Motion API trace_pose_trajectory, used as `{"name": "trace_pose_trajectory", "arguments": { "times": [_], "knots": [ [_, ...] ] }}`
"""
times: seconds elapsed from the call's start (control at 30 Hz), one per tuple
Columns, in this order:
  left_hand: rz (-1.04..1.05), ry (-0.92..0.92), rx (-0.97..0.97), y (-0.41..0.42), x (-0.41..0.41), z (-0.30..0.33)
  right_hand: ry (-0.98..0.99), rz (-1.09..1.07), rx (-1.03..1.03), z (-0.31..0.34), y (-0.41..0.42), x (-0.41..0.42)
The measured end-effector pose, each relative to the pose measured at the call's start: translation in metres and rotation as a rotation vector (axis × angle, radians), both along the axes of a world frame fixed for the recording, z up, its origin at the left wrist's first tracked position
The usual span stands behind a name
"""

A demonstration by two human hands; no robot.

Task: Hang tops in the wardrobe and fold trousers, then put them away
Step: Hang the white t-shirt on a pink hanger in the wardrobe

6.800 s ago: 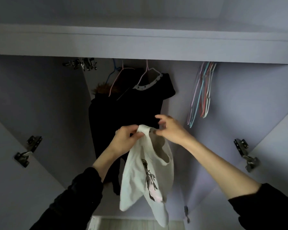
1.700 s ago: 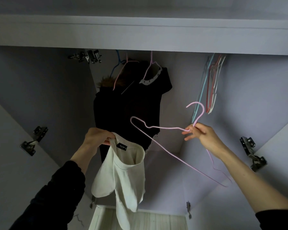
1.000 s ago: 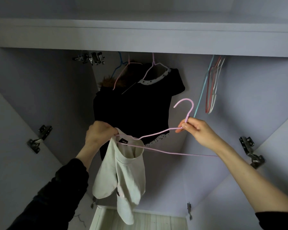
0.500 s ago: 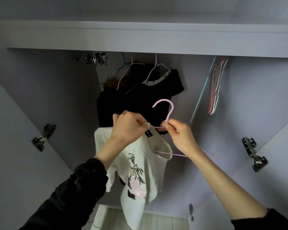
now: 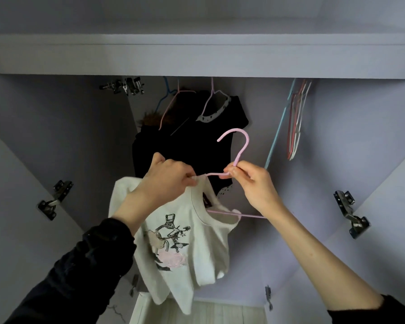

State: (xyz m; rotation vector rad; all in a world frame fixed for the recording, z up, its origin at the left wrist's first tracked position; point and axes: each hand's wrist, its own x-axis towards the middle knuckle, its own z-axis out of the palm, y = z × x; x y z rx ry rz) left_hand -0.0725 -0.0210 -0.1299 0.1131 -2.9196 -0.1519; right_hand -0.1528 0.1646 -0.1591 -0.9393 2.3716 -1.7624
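Nearest to me, my left hand (image 5: 167, 181) pinches the neckline of the cream-white cotton top with a printed figure on its front (image 5: 182, 239), its fingers curled tight on the fabric. Just beside it, my right hand (image 5: 255, 183) grips the thin pink wire hanger (image 5: 240, 148) at the base of its hook, thumb and fingers closed round the wire. One arm of the hanger sits inside the top's neck opening, and the lower bar pokes out toward the right, so the top hangs partly threaded in front of the open wardrobe. Behind my hands I see the dark garments on pink and blue hangers (image 5: 192, 141) suspended in the wardrobe, and further right a bunch of bare coloured hangers (image 5: 295, 122). Above them runs the pale lilac wardrobe shelf (image 5: 197, 59), with metal door hinges (image 5: 351, 213) at the sides.
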Motion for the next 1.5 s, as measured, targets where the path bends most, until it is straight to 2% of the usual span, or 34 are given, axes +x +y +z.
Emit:
{"name": "trace_pose_trajectory", "arguments": {
  "times": [0.13,0.2,0.27,0.4,0.47,0.5,0.57,0.67,0.73,0.83,0.9,1.07,1.2,1.3,1.5],
  "knots": [
    [-0.004,0.048,-0.039,-0.001,-0.001,-0.014,-0.042,0.000,-0.029,-0.009,-0.001,-0.004],
    [0.025,0.073,-0.048,-0.003,-0.002,-0.018,0.028,-0.009,-0.023,-0.014,-0.005,-0.002],
    [0.068,0.094,-0.061,-0.006,-0.003,-0.018,0.260,-0.067,-0.023,-0.022,-0.006,-0.001],
    [0.197,0.175,-0.050,-0.026,0.003,-0.013,0.724,-0.339,-0.063,-0.045,0.010,-0.003],
    [0.227,0.204,-0.037,-0.034,0.005,-0.011,0.806,-0.233,-0.017,-0.063,0.013,0.005],
    [0.225,0.225,-0.032,-0.037,0.006,-0.010,0.823,-0.133,0.067,-0.074,0.012,0.011],
    [0.200,0.275,-0.027,-0.038,0.005,-0.008,0.764,0.038,0.375,-0.098,0.004,0.016],
    [0.193,0.299,-0.021,-0.041,0.010,-0.006,0.448,0.137,0.942,-0.119,-0.003,-0.002],
    [0.226,0.279,-0.023,-0.049,0.016,-0.006,0.446,0.096,1.035,-0.125,0.002,-0.020],
    [0.312,0.229,-0.014,-0.064,0.026,-0.012,0.473,0.021,0.974,-0.122,0.018,-0.049],
    [0.355,0.188,-0.006,-0.071,0.032,-0.023,0.478,0.042,1.026,-0.115,0.033,-0.066],
    [0.336,0.108,0.021,-0.076,0.038,-0.046,0.480,0.050,0.975,-0.086,0.059,-0.094],
    [0.309,0.070,0.053,-0.083,0.036,-0.050,0.589,0.041,0.848,-0.064,0.061,-0.091],
    [0.248,0.090,0.111,-0.087,0.037,-0.051,0.692,0.006,0.675,-0.050,0.061,-0.085],
    [0.184,0.132,0.267,-0.085,0.033,-0.067,0.730,0.032,0.454,-0.030,0.058,-0.090]
  ]
}}
